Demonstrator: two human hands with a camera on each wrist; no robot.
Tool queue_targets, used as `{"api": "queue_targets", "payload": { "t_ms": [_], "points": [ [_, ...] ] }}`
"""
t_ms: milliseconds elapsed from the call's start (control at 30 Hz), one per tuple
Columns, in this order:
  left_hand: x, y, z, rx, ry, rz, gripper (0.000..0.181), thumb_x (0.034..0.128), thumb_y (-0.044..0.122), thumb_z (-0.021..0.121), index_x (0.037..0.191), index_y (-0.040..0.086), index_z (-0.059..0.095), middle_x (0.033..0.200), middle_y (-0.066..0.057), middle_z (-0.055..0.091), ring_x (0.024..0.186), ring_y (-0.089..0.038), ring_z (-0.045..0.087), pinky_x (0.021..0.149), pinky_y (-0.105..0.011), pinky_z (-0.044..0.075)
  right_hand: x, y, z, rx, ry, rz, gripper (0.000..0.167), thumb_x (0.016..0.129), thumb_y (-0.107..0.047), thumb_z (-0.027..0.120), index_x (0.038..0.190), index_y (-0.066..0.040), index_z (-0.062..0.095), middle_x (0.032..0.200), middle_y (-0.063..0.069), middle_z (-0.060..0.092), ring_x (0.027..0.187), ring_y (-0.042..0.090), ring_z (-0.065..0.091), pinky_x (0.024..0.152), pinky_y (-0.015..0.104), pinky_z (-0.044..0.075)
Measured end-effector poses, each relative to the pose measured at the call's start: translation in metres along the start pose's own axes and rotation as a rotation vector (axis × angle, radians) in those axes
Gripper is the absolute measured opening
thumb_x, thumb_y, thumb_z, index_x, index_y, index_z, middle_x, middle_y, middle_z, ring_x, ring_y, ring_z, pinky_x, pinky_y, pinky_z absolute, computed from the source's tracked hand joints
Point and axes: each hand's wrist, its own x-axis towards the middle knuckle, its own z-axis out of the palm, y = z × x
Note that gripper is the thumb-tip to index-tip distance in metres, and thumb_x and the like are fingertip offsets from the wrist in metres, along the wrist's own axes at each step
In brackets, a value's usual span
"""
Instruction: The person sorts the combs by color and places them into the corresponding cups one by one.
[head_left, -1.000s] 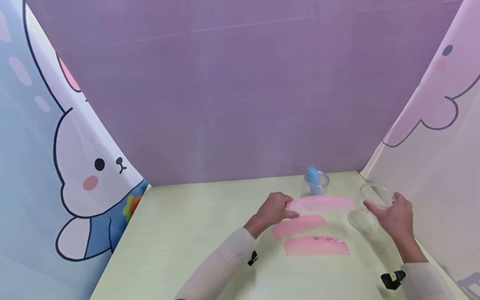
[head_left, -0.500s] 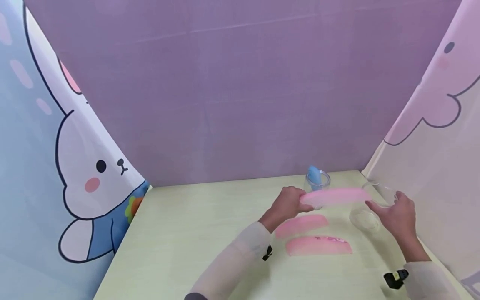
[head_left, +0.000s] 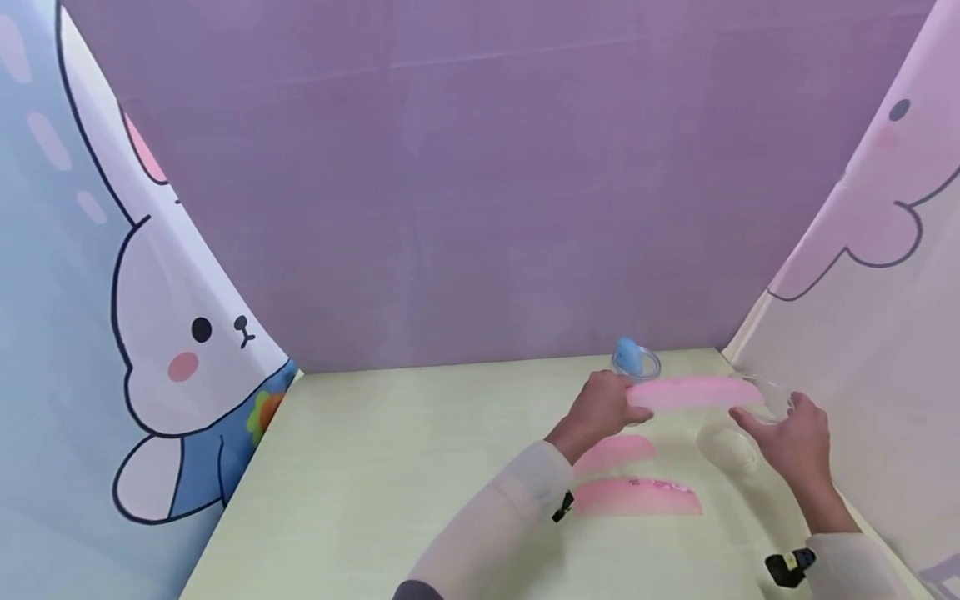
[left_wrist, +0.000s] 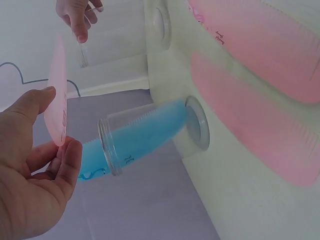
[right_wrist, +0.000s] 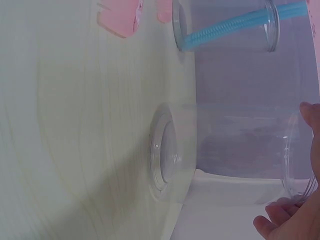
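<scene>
My left hand point(head_left: 600, 407) pinches a pink comb point(head_left: 693, 393) by one end, raised above the table. The comb's other end reaches over toward a clear jar point(right_wrist: 162, 150) standing upright at the right. My right hand point(head_left: 795, 442) holds that jar near its rim, thumb on one side and fingers on the other. A second clear jar point(left_wrist: 201, 125) stands behind the left hand, with a blue comb point(left_wrist: 145, 137) leaning inside and sticking out past its rim. Two more pink combs lie flat on the table, the middle comb point(head_left: 618, 452) and the front comb point(head_left: 637, 497).
The pale wood-grain table point(head_left: 375, 467) meets a purple cloth backdrop point(head_left: 480, 208) behind. A light cloth wall point(head_left: 900, 358) with cartoon figures rises close beside the right hand. Another printed cloth with a rabbit point(head_left: 172, 358) hangs at the left.
My left hand has lifted the pink comb and carried it right, toward the clear jar. The right hand stays at the jar. The other combs have not moved.
</scene>
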Motion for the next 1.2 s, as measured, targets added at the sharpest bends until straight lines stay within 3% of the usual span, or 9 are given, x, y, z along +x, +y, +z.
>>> {"api": "queue_targets", "payload": {
  "t_ms": [167,333,567,800,967,1067,1200],
  "points": [
    [0.003,0.003,0.0,0.072,0.029,0.024,0.045,0.0891,0.044,0.075,0.068,0.018,0.046,0.059,0.01,0.033,0.059,-0.004,0.037,0.053,-0.014,0.032,0.001,0.003,0.002,-0.006,0.02,-0.013,0.103,0.085,-0.042,0.079,0.145,0.024,0.028,0.131,0.053,0.041,0.117,0.066,0.044,0.095,0.073,0.038],
    [0.007,0.006,0.004,0.092,0.047,0.009,0.046,0.0893,0.046,0.074,0.067,0.019,0.043,0.058,0.01,0.032,0.057,-0.003,0.035,0.051,-0.014,0.032,0.001,0.002,0.002,-0.013,0.022,-0.013,0.103,0.084,-0.042,0.079,0.144,0.025,0.029,0.131,0.053,0.042,0.117,0.066,0.045,0.095,0.072,0.039],
    [0.008,0.019,0.004,0.017,0.022,-0.046,0.036,0.0919,0.048,0.071,0.075,0.021,0.054,0.056,0.011,0.031,0.054,-0.001,0.036,0.052,-0.014,0.034,0.0,0.0,0.001,-0.01,0.017,0.003,0.102,0.085,-0.041,0.079,0.145,0.024,0.029,0.133,0.052,0.041,0.12,0.066,0.043,0.097,0.072,0.037],
    [0.013,0.031,0.004,0.02,0.047,-0.035,0.032,0.0918,0.05,0.07,0.089,0.02,0.062,0.062,0.01,0.044,0.059,-0.002,0.044,0.057,-0.013,0.036,0.002,0.0,0.003,-0.006,0.041,0.003,0.101,0.082,-0.038,0.081,0.145,0.023,0.03,0.132,0.052,0.041,0.12,0.066,0.042,0.098,0.072,0.036],
    [0.017,0.039,0.004,-0.066,0.04,-0.061,0.043,0.0894,0.053,0.073,0.115,0.018,0.071,0.093,0.009,0.072,0.082,0.001,0.064,0.067,-0.011,0.047,0.003,0.0,0.003,-0.003,0.031,0.009,0.103,0.083,-0.04,0.081,0.146,0.023,0.029,0.133,0.052,0.04,0.12,0.065,0.042,0.097,0.072,0.036],
    [0.018,0.043,0.004,-0.155,0.026,-0.061,0.054,0.0885,0.05,0.076,0.132,0.019,0.066,0.112,0.011,0.073,0.097,0.003,0.066,0.078,-0.01,0.05,0.003,0.0,0.004,-0.009,0.02,0.01,0.104,0.084,-0.041,0.079,0.146,0.023,0.027,0.133,0.052,0.04,0.12,0.065,0.042,0.096,0.072,0.037],
    [0.018,0.047,0.003,-0.272,0.003,-0.018,0.057,0.0913,0.043,0.075,0.14,0.018,0.061,0.119,0.01,0.071,0.099,0.005,0.065,0.08,-0.007,0.048,0.003,0.0,0.004,-0.001,0.038,0.009,0.101,0.083,-0.04,0.08,0.145,0.023,0.03,0.131,0.051,0.042,0.117,0.064,0.044,0.095,0.071,0.038]
  ]
}}
